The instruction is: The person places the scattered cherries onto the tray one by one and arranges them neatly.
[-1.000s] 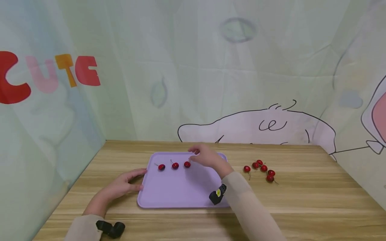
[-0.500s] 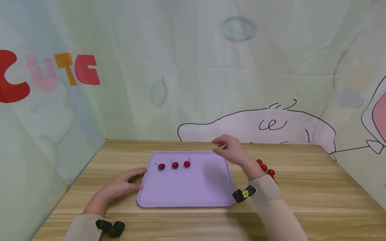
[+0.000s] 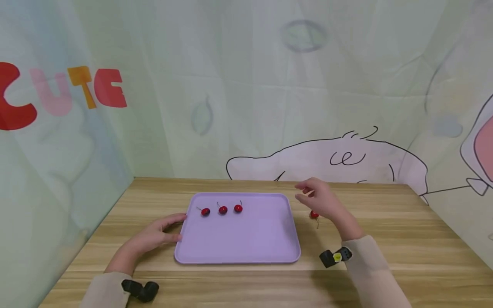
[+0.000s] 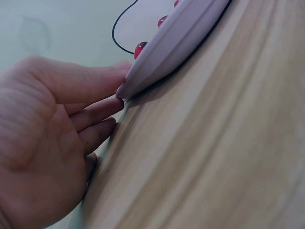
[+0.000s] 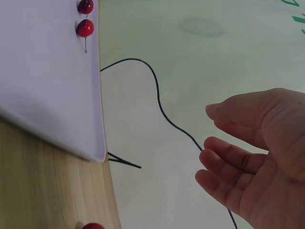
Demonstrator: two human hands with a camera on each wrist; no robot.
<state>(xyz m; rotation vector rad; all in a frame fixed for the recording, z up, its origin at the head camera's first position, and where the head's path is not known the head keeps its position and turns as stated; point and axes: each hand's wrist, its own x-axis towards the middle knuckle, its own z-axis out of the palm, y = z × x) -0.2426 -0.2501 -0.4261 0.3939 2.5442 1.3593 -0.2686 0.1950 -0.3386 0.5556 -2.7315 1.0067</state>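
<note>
A lilac tray [image 3: 246, 244] lies on the wooden table [image 3: 404, 252] with three red cherries [image 3: 222, 209] in a row near its far edge. My left hand [image 3: 161, 233] rests on the table, fingers straight against the tray's left rim [image 4: 157, 62]. My right hand [image 3: 321, 199] hovers empty above the table just right of the tray, fingers loosely bent [image 5: 238, 157]. One loose cherry [image 3: 313, 214] shows under it; the rest of that group is hidden behind the hand. Tray cherries [image 5: 85, 27] and a table cherry [image 5: 93, 225] appear in the right wrist view.
Printed fabric walls [image 3: 269, 107] enclose the table at the back and both sides. Bare wood lies in front of the tray and to the far right.
My right hand has left the third cherry on the tray and swung right, off the tray, over the loose cherries. The left hand has stayed at the tray's rim.
</note>
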